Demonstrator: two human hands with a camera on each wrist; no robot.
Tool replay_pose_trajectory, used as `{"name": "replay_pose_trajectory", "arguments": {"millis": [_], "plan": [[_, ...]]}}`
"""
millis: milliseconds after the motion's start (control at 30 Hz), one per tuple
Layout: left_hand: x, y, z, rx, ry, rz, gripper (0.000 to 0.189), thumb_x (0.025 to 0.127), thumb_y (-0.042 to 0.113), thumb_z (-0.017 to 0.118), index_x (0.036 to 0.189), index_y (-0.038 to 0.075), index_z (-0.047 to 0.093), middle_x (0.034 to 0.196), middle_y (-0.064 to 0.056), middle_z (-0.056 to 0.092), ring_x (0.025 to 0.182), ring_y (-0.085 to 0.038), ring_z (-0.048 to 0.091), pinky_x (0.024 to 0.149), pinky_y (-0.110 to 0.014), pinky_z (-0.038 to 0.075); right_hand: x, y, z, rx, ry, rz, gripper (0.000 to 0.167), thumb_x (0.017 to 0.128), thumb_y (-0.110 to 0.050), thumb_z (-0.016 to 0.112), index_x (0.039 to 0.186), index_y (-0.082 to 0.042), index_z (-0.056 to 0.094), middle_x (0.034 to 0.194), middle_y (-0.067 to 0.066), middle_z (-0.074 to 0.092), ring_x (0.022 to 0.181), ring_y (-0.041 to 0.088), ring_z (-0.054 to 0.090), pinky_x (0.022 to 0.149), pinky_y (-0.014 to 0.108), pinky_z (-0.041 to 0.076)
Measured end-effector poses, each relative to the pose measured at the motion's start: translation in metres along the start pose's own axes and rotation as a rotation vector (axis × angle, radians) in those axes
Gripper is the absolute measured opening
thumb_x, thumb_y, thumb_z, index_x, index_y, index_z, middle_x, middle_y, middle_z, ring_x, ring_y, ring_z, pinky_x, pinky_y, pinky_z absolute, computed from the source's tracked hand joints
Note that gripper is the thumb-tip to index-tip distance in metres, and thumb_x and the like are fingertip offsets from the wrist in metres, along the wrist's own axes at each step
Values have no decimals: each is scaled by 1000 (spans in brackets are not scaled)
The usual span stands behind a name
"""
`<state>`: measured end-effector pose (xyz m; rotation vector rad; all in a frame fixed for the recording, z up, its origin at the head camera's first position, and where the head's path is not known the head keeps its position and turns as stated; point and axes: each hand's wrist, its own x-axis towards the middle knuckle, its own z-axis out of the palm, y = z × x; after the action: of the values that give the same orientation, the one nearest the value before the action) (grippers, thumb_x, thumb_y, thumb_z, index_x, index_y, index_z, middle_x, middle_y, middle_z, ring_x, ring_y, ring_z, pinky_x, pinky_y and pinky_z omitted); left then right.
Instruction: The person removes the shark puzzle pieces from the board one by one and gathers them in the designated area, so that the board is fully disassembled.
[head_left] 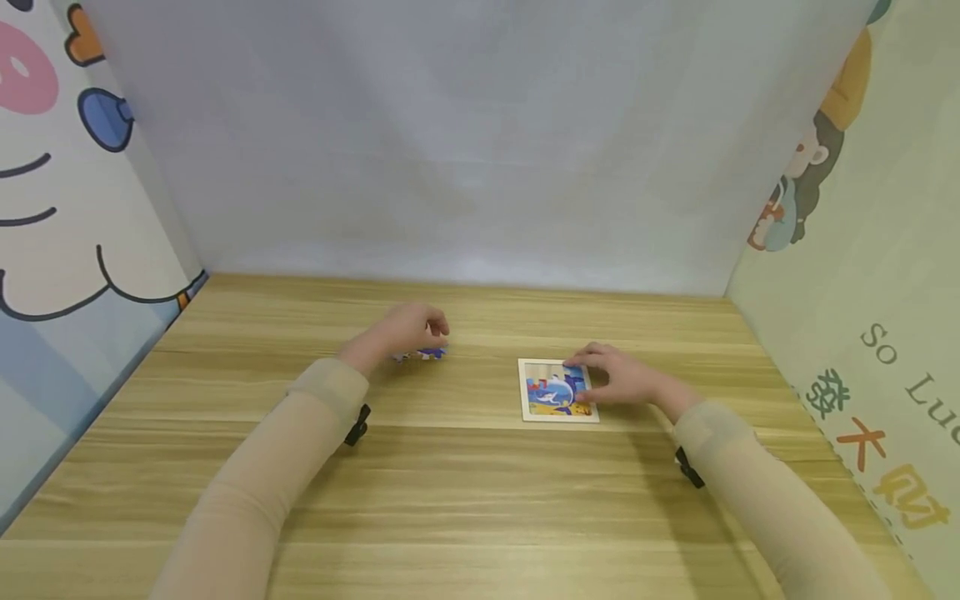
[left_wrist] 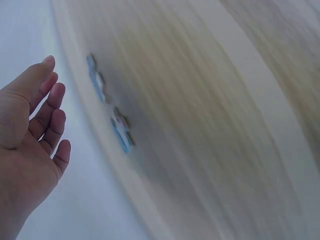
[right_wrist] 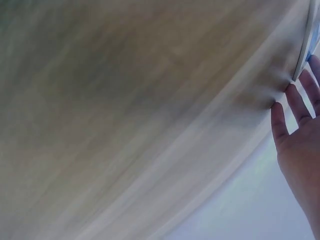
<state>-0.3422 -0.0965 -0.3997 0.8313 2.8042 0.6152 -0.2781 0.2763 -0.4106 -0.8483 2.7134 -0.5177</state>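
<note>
- The puzzle (head_left: 551,398) lies flat on the tabletop (head_left: 465,500), its pale frame (head_left: 523,392) around a dolphin picture; a pale patch at the picture's top left shows no print.
- It looks light, thin and stiff, likely card or thin board, so it should slide easily when nudged; the frame's outer edge seems the safest hold, since pressure on the picture could shift what is set in it.
- The loose pieces (head_left: 431,354) lie left of the puzzle, well apart from it. They look small, light and rigid; a fingertip pinch at the sides should suit them, though knobs could bend if forced.
- The right hand (head_left: 621,377) is spread over the puzzle's right side, fingers at the top right corner and thumb on the picture, steadying rather than clenching.
- The left hand (head_left: 408,327) hangs over the pieces, fingers loosely bent, with nothing seen in its grasp.
- The left wrist view shows two pieces lying apart, blue and whitish, with the palm bare; from the head, that hand partly covers them.
- The right wrist view catches four extended fingers by the frame's corner, but only a sliver of the picture, which the head view shows far better.
</note>
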Motion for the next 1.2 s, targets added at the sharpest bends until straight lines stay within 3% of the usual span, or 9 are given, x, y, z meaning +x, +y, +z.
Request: {"name": "replay_pose_trajectory", "arguments": {"millis": [133,267,667,933,1200], "plan": [[4,15,-2,0,2,38,18,89,26,66,100,12,67,94,0,67,89,-18,60,84,-38,46,-2,4,-1,-11,-27,-35,68,82,-39,71,139,-11,47,140,16,41,129,39,36,105,59,28],[10,31,-3,3,3,75,17,89,27,66,99,13,67,96,0,67,92,-19,60,86,-38,46,-5,5,1,-38,-5,-49,71,81,-39,72,140,-10,45,142,17,41,130,41,36,106,59,26],[33,78,-1,39,10,187,27,87,32,68,106,13,68,111,-3,65,110,-26,56,94,-42,39,-10,10,10,-48,102,17,79,80,-44,72,140,-4,42,144,21,38,133,42,32,109,56,23],[52,99,21,-13,48,228,29,85,30,71,109,15,68,117,-1,64,115,-23,54,100,-46,35,-8,13,12,-64,108,22,78,79,-49,71,138,-5,45,142,18,42,132,40,36,107,55,27],[64,115,48,-7,20,192,36,85,36,69,117,20,64,129,-2,56,123,-25,42,100,-51,30,-7,17,12,-74,124,19,77,78,-52,71,137,-8,47,141,15,45,130,39,38,105,57,29]]}}
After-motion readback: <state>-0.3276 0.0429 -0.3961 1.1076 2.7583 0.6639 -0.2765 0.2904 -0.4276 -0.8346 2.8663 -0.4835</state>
